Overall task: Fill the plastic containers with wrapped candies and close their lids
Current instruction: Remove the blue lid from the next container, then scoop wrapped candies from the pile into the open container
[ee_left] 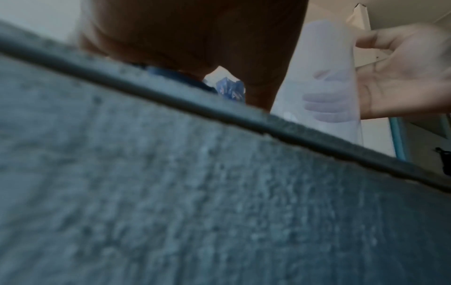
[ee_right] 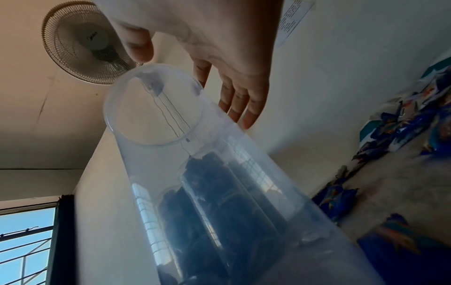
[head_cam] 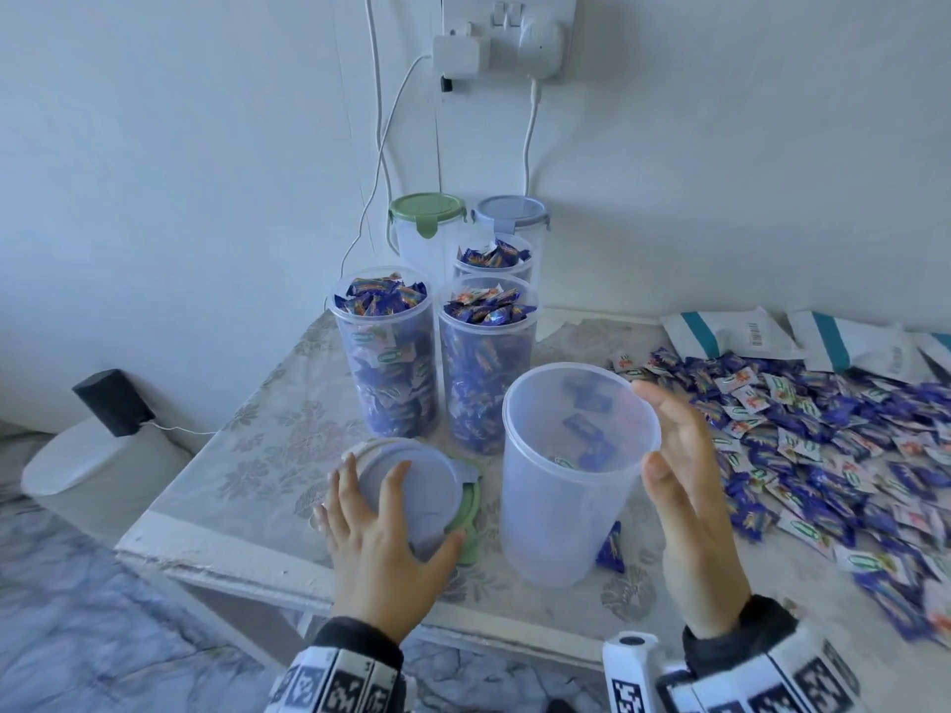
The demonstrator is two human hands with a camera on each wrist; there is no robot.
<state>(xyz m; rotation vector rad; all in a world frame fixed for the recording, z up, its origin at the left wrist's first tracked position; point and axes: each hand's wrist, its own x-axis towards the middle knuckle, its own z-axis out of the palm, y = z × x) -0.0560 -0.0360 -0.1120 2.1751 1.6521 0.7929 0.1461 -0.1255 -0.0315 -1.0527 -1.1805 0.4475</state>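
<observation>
White wall runs behind my table point(head_cam: 267, 445), which wears a pale floral cloth, and a wall socket point(head_cam: 507, 33) above it feeds several white cables point(head_cam: 381, 146) that hang down toward the tabletop. At the back stand two closed containers, one with a green lid point(head_cam: 427, 207) and one with a grey-blue lid point(head_cam: 509, 211). Before them stand three open containers filled to the rim with wrapped candies: one at the left point(head_cam: 383, 352), one beside it point(head_cam: 486, 362) and a third behind point(head_cam: 493, 259).

Nearest me stands an open clear container point(head_cam: 571, 486), upright, with only a few candies at its bottom. My right hand point(head_cam: 689, 486) is beside its right wall, palm toward it, fingers straight and spread, holding nothing; whether the fingers touch the plastic I cannot tell. From the right wrist view the fingers point(ee_right: 241, 104) reach past the container's rim, loose and uncurled.

My left hand point(head_cam: 381, 522) lies flat with spread fingers on a grey-blue lid point(head_cam: 411, 476), which sits on top of a green lid point(head_cam: 471, 512) near the table's front edge. The fingers press or rest on it without curling round.

A single candy point(head_cam: 611, 550) lies just right of the near container's base. Further right a large heap of loose candies point(head_cam: 823, 445) covers the cloth, and white packets with teal stripes point(head_cam: 731, 334) lie beyond it by the wall. Off the table's left side a dark small box point(head_cam: 113, 401) rests on a white object.
</observation>
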